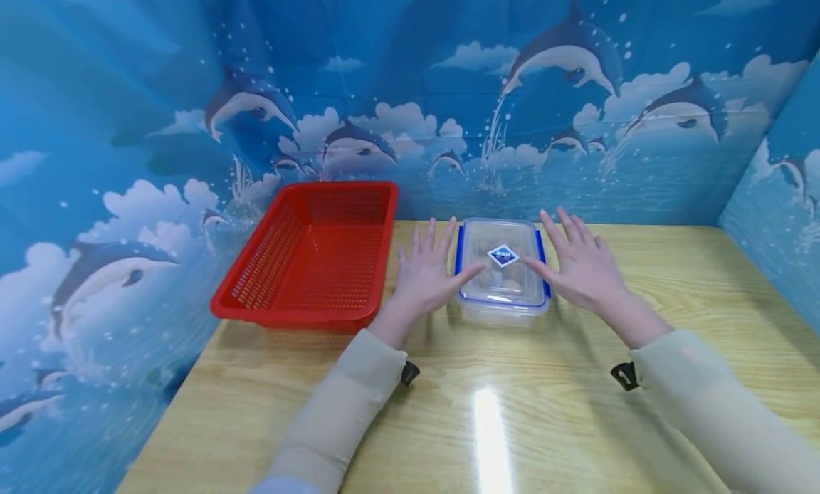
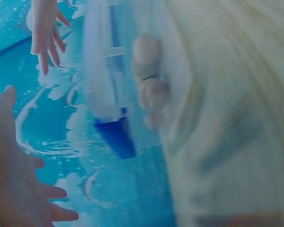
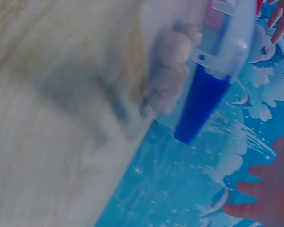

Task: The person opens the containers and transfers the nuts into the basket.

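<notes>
A clear plastic box [image 1: 502, 295] with a snap lid, blue side clips and a blue diamond label stands on the wooden table [image 1: 487, 423]. Round brownish pieces [image 2: 149, 90] show through its wall. My left hand [image 1: 440, 258] lies flat against the box's left side with its fingers straight and spread. My right hand [image 1: 565, 255] mirrors it on the right side. Each thumb reaches over the lid's edge; I cannot tell whether they touch it. In the left wrist view a blue clip [image 2: 116, 135] hangs down at the box's end. The right wrist view shows the other clip [image 3: 199, 104].
An empty red perforated basket [image 1: 256, 305] sits to the left of the box, at the table's back left. Blue walls [image 1: 576, 124] printed with dolphins enclose the table at the back and on both sides. Bare wood stretches in front of the box and to its right.
</notes>
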Demonstrator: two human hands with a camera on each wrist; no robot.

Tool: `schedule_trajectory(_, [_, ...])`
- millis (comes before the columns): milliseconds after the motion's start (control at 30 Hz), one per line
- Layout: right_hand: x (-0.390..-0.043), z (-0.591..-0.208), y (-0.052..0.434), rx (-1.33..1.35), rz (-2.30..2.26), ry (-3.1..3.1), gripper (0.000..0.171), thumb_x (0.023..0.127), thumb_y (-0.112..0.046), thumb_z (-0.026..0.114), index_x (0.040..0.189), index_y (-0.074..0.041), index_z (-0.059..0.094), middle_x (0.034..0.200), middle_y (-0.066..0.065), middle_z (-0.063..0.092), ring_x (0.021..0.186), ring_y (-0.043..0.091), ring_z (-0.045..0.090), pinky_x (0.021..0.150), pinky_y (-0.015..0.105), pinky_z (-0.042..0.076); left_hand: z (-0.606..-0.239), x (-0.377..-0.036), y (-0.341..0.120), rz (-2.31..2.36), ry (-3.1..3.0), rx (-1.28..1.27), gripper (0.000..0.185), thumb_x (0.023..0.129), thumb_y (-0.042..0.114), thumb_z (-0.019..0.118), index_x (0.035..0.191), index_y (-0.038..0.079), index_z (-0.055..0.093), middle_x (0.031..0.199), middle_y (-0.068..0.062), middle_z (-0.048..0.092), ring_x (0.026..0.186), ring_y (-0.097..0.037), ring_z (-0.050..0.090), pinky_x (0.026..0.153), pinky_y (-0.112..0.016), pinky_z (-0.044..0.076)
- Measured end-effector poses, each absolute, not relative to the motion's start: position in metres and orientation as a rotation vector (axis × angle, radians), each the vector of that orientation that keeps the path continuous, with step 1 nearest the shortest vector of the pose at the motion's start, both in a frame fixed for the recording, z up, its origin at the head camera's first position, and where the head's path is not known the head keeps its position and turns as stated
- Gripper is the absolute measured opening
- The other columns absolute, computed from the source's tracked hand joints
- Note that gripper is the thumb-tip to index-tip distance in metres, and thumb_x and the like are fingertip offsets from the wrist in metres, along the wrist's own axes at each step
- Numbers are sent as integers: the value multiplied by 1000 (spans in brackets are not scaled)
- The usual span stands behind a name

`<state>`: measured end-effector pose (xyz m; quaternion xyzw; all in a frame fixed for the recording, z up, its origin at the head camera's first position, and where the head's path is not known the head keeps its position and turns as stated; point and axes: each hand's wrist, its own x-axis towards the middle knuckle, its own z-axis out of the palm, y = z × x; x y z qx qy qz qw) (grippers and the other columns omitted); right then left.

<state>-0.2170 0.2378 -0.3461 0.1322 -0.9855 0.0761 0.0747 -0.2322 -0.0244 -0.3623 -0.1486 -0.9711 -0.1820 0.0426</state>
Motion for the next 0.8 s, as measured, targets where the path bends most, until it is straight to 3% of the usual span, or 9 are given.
schedule_trajectory(267, [-223, -368, 239, 404, 354, -2951, 84, 98, -60, 34, 156, -9, 3, 157, 28, 7, 138, 52, 15, 100, 72, 23, -384, -245, -15, -676, -3002, -415, 90, 86, 79, 35, 156, 36, 0, 162, -10, 5, 146, -36, 6, 110, -64, 10])
schedule_trajectory(500, [-225, -382, 243, 368, 533, -2979, 81, 99, -59, 33, 157, -14, -1, 156, 28, 10, 138, 52, 17, 98, 74, 24, -397, -254, -14, -840, -2996, -457, 86, 88, 74, 39, 157, 35, 6, 160, -11, 17, 144, -34, 19, 109, -64, 18])
schedule_trajectory(800, [-224, -395, 247, 408, 759, -2999, 72, 104, -51, 26, 156, -9, 1, 153, 32, 18, 136, 52, 22, 101, 69, 26, -411, -260, -16, -1417, -2858, -496, 65, 100, 56, 37, 156, 31, 18, 155, -6, 33, 135, -27, 39, 108, -47, 34])
